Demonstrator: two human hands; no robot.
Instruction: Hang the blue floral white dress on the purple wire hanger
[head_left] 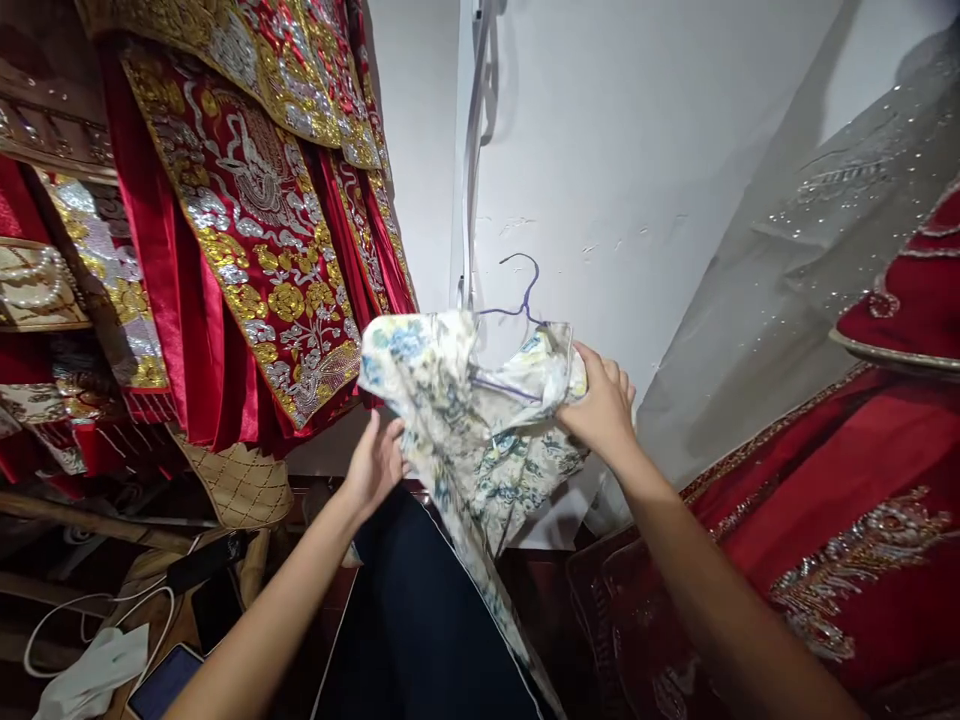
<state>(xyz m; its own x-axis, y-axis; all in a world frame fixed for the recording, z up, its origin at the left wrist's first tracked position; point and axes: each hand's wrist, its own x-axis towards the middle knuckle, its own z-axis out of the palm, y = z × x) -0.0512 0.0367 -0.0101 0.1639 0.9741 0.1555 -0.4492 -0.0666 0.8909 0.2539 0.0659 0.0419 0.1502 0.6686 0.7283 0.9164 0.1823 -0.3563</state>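
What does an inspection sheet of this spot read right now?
Surface: cluttered low table at lower left.
Job's things: floral garment on a purple wire hanger.
Clutter: phone, white cloth, quilted bag.
Hands: left hand grips the garment's left edge; right hand grips its right shoulder.
Cables: white cable looped on the table; pale cord hanging down the wall.
Surroundings: red embroidered robes hanging left, red beaded dress right, white wall behind.

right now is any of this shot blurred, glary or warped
Head view: the floral garment and both hands, left hand and right hand, are sharp; the gold embroidery on the red robes glints brightly; the white wall carries soft shadows; the edges bow from the wide lens.
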